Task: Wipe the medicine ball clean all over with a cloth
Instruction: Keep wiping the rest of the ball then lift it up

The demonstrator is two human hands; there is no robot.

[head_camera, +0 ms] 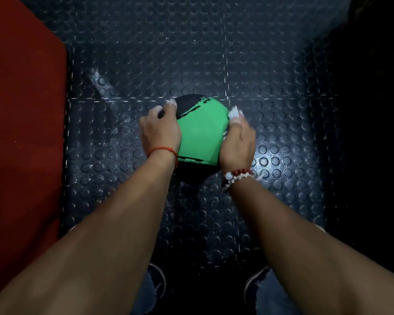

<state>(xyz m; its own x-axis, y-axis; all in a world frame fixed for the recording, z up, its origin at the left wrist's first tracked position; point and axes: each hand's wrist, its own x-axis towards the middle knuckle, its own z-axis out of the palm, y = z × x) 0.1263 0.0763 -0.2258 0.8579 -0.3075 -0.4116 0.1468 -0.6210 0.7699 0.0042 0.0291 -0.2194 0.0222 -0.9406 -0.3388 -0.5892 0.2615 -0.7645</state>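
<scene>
A green and black medicine ball [199, 135] sits on the studded black floor in the middle of the view. My left hand [160, 130] grips its left side, fingers curled over the top edge. My right hand [238, 142] presses a pale cloth [234, 113] against the ball's right side; only a small fold of the cloth shows past my fingers. The underside of the ball and most of the cloth are hidden.
A red mat or padded surface [23, 133] runs along the left edge. Black studded rubber tiles [191, 53] cover the floor around the ball. My two shoes [158, 278] [256, 280] stand at the bottom. The right side is dark.
</scene>
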